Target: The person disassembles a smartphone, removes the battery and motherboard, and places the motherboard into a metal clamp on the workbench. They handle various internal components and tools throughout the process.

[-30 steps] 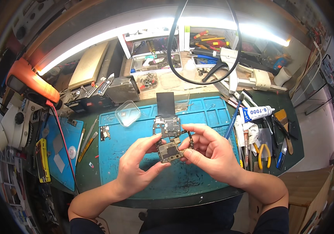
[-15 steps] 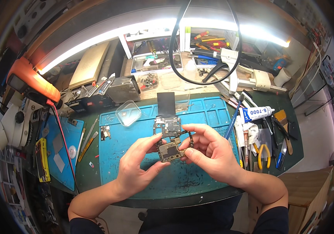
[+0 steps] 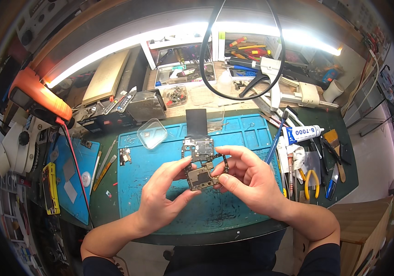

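Small circuit board point(image 3: 200, 177) pinched between my fingertips, held just above the blue work mat point(image 3: 160, 179); my left hand point(image 3: 164, 195) clamped on its left edge, my right hand point(image 3: 247, 181) clamped on its right; second board point(image 3: 198, 148) lying just behind, clear plastic lid point(image 3: 152, 133) further left

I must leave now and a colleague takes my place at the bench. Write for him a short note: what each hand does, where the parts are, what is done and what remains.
Left hand: grips the circuit board from its left side and below, thumb on top.
Right hand: pinches the board's right edge with its fingertips.
Parts: the board is held above the blue mat. A second board and a black rectangular part lie on the mat just behind it. A clear lid sits at the mat's left rear.
Done: the board is off the mat, bare, in both hands.
Left: cannot tell from the picture; the tweezers and pliers at the right lie untouched.
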### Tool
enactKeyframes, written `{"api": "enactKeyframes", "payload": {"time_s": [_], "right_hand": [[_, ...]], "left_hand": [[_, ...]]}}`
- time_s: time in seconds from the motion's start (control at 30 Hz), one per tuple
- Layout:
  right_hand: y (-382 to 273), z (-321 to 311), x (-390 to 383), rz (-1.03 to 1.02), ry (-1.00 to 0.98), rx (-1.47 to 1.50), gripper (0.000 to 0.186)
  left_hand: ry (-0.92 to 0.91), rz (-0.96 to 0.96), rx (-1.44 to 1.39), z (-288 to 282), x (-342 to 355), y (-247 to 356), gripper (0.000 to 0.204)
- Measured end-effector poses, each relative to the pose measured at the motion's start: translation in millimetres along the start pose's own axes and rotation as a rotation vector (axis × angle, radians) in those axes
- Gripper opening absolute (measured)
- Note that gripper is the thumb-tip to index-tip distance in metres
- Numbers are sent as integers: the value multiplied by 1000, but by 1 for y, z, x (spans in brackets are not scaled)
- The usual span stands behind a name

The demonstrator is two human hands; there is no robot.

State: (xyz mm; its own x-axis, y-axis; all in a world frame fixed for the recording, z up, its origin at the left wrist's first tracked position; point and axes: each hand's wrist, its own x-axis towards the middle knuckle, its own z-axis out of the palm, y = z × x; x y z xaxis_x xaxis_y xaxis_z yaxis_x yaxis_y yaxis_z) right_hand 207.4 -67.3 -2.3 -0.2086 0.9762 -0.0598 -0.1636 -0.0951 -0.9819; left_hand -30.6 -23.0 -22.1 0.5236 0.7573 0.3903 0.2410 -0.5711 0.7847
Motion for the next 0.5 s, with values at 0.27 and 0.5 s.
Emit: {"api": "enactKeyframes", "payload": {"time_s": [0.27,0.5], "right_hand": [[0,0,0,-6,-3,-4,46],[4,1,1,-209,10,-406,27]], "left_hand": [[10,71,69,-1,5,4,58],[-32,-195,-124,-12,5,8,18]]}}
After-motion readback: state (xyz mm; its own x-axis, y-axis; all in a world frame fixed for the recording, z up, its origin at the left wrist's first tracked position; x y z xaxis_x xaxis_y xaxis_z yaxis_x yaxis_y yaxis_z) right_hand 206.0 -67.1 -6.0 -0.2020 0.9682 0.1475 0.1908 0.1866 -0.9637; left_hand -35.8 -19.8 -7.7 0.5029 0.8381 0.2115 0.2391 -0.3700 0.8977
